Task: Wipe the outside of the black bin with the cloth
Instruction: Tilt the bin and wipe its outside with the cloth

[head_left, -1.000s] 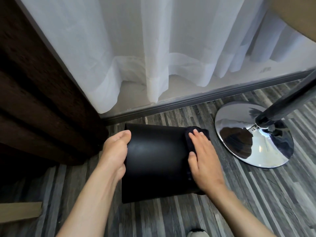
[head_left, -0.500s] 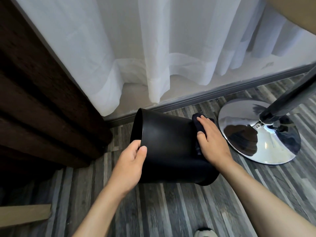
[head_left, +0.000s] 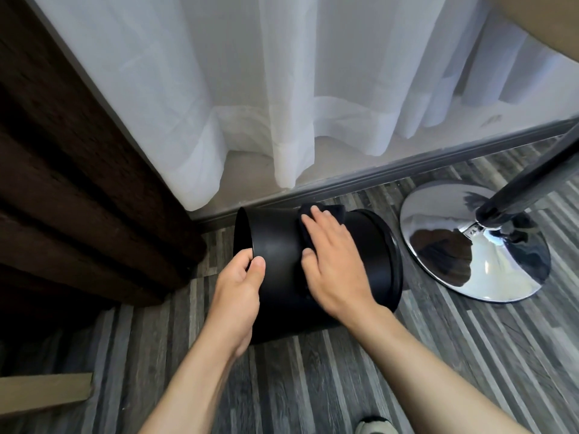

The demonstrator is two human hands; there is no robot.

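Far left hangs a dark brown curtain [head_left: 78, 183], with a strip of cardboard [head_left: 44, 393] lying on the grey plank floor [head_left: 313, 386] below it. Next comes the left hand [head_left: 238, 296], pinching the open rim of the black bin [head_left: 279, 245]: thumb on the outer wall, fingers tucked inside the mouth. The bin lies tipped on its side on the floor, close to the window sill, mouth to the left and base to the right. It looks like thin, stiff plastic, light enough to roll with one hand, and its smooth, rounded wall would probably slide and turn under pressure, so that rim seems the surest place to hold it. Across the top of the wall, the right hand [head_left: 332, 261] lies flat with fingers spread, pressing a dark cloth [head_left: 332, 211] against the bin; the cloth is soft and bunches out past the fingertips. Behind hangs a sheer white curtain [head_left: 282, 89]. Just beside the bin's base sits the chrome table base [head_left: 463, 270], its dark pole rising to the right. A shoe toe [head_left: 372, 426] peeks in at the bottom edge
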